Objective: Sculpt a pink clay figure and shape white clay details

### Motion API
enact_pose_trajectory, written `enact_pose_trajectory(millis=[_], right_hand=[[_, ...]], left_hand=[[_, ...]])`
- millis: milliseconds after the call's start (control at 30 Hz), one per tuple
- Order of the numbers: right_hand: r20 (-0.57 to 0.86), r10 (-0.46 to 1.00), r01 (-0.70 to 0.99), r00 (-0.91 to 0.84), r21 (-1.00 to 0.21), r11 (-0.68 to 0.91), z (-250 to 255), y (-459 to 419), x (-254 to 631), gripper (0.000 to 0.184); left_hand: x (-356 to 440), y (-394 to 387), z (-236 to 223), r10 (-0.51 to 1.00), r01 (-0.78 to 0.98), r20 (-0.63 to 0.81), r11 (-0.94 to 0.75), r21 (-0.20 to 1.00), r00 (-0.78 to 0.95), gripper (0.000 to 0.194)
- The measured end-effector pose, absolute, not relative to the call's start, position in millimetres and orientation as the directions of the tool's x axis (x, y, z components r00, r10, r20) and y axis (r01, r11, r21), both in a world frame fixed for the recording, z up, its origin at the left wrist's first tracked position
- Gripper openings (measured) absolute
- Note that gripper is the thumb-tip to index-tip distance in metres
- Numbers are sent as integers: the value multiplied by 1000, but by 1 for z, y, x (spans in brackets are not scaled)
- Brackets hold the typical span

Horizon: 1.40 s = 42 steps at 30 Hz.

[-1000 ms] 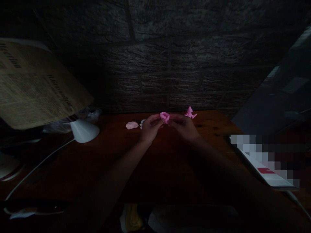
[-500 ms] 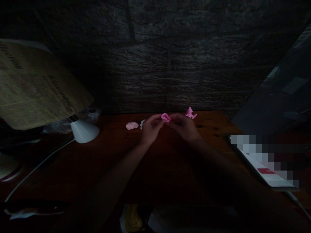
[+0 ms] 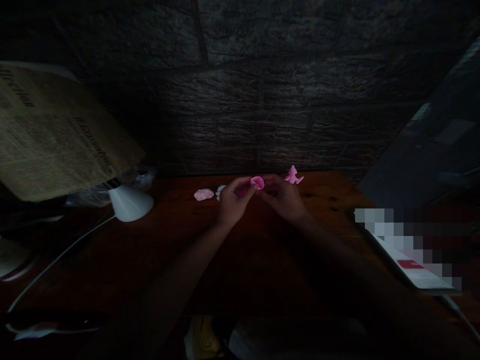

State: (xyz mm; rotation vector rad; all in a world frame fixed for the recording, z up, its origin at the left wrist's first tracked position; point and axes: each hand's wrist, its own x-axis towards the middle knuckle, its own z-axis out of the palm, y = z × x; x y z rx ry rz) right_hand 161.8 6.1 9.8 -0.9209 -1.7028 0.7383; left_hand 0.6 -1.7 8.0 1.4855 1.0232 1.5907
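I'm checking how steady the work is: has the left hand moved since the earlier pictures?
Yes, slightly: the left hand has shifted rightward, away from the unmoved pale pink piece.

A lamp (image 3: 88, 150) with a newsprint-patterned shade (image 3: 62, 131) stands at left on a wooden bench (image 3: 322, 192). Behind the bench rises a dark wall (image 3: 232, 85) of rough blocks.

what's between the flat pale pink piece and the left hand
In the head view, a white object lies there, partly hidden behind the left hand.
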Motion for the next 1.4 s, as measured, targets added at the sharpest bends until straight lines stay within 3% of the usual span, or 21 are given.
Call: enact_pose_trajectory(millis=[200, 500, 700, 867, 1000, 1100, 1267, 1400], right_hand=[[504, 841, 226, -199, -811, 539, 9, 5, 161, 24], [475, 857, 200, -198, -837, 510, 13, 4, 161, 25], [493, 847, 314, -200, -786, 532, 11, 5, 162, 23], [471, 864, 359, -178, -787, 502, 9, 9, 164, 24], [385, 910, 170, -157, -897, 408, 10, 13, 163, 27], [275, 951, 74, -142, -955, 287, 12, 15, 163, 26], [144, 982, 22, -121, -989, 148, 19, 13, 162, 24], [70, 990, 58, -122, -995, 78, 24, 9, 161, 24]], left_hand=[[1, -1, 7, 931, -99, 359, -364, 926, -67, 19], [1, 0, 5, 926, -71, 366, -373, 925, -92, 14], [0, 4, 1, 922, -43, 377, -382, 923, -91, 18], [-2, 7, 1, 956, -142, 258, -278, 950, -142, 20], [-3, 7, 5, 973, -239, 153, -192, 952, -170, 24], [-2, 5, 8, 972, -230, 159, -198, 953, -175, 28], [0, 2, 7, 961, -143, 258, -270, 952, -99, 34], [-2, 4, 4, 956, -103, 265, -278, 955, -125, 29]])
